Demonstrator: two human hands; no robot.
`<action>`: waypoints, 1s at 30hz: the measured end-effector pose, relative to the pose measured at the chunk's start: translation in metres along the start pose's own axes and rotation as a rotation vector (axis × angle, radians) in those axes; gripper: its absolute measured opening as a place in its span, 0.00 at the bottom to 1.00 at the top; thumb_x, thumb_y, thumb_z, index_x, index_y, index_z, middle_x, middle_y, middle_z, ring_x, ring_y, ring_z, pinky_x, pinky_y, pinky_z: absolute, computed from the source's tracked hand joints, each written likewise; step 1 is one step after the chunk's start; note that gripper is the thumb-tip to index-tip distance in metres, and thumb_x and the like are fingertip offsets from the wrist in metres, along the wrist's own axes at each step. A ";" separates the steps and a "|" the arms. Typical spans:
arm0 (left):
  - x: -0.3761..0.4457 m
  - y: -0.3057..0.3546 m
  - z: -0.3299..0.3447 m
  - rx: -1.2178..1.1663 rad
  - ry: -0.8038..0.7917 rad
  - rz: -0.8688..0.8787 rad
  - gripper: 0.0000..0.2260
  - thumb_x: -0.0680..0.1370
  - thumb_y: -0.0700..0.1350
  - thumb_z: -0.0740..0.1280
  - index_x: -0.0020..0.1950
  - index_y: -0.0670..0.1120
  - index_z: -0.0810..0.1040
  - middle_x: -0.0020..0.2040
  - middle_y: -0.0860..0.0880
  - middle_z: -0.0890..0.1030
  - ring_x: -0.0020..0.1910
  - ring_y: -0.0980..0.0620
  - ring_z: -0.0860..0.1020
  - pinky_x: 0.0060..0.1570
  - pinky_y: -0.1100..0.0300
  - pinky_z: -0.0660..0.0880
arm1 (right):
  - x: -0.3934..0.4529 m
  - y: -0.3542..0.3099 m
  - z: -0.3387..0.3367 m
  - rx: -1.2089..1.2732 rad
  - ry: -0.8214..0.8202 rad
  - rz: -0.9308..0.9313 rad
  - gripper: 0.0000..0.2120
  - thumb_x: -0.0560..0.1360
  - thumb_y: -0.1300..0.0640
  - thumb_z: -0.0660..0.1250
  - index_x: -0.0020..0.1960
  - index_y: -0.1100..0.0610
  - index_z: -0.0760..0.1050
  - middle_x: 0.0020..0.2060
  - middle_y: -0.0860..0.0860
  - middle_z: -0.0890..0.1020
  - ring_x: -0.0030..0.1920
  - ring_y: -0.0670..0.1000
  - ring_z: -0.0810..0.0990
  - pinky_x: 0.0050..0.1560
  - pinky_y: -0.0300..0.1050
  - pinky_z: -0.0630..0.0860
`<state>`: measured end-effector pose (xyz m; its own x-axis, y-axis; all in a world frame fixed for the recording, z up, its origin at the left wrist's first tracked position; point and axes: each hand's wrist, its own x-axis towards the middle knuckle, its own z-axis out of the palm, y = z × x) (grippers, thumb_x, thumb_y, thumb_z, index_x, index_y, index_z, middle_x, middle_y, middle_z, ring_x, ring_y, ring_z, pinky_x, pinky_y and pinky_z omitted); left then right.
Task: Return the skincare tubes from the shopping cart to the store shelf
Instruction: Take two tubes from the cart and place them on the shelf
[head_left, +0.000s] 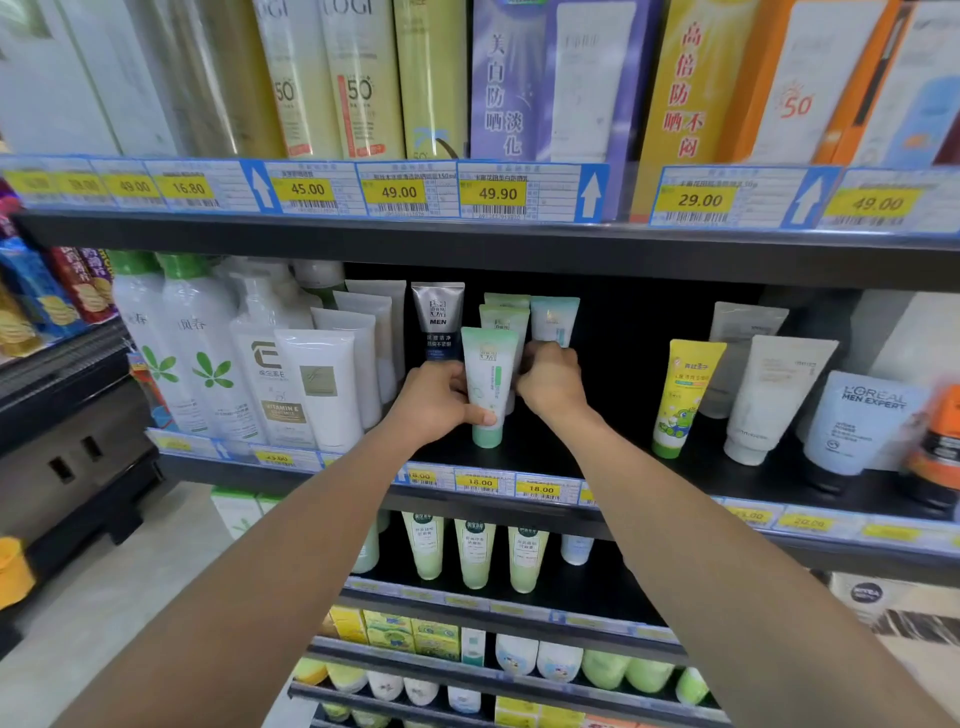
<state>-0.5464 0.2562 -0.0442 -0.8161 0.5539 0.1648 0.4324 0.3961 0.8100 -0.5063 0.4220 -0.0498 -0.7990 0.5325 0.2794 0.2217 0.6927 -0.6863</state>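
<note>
A pale green skincare tube (488, 384) stands cap-down at the front of the middle shelf (524, 457). My left hand (439, 400) grips it from the left, thumb across its lower front. My right hand (550, 382) holds its right side, fingers curled behind it. Two more green tubes (505, 314) stand in a row behind it, with a light blue tube (554, 319) to their right. A grey men's tube (438, 317) stands just left. The shopping cart is out of view.
White tubes (327, 384) and tall white bottles (202, 348) fill the shelf's left part. A yellow children's tube (683, 395) and grey tubes (769, 395) stand at the right. Sunscreen boxes line the shelf above, green tubes (475, 551) the shelf below. Price tags (480, 483) run along the edges.
</note>
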 end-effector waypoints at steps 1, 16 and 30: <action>0.000 0.000 0.000 0.004 -0.003 -0.003 0.23 0.61 0.39 0.82 0.54 0.46 0.82 0.52 0.48 0.85 0.51 0.53 0.83 0.57 0.51 0.79 | 0.000 0.000 0.000 -0.001 -0.006 0.006 0.10 0.71 0.60 0.65 0.51 0.55 0.77 0.53 0.59 0.77 0.52 0.61 0.78 0.52 0.50 0.78; -0.003 0.006 0.006 0.006 -0.012 0.009 0.23 0.61 0.42 0.83 0.54 0.46 0.84 0.50 0.50 0.85 0.49 0.57 0.83 0.57 0.55 0.79 | 0.000 0.005 -0.002 0.014 -0.023 0.020 0.02 0.73 0.57 0.66 0.42 0.53 0.76 0.49 0.58 0.79 0.47 0.58 0.80 0.45 0.46 0.78; -0.037 0.005 -0.019 0.433 0.020 0.004 0.24 0.71 0.49 0.76 0.64 0.45 0.78 0.53 0.47 0.81 0.49 0.51 0.80 0.55 0.56 0.77 | -0.016 0.019 -0.032 -0.179 -0.080 0.008 0.23 0.69 0.48 0.76 0.60 0.56 0.78 0.56 0.57 0.79 0.53 0.55 0.77 0.52 0.46 0.76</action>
<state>-0.5209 0.2233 -0.0353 -0.8195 0.5434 0.1822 0.5533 0.6671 0.4989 -0.4711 0.4422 -0.0463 -0.8371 0.5028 0.2153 0.3184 0.7680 -0.5556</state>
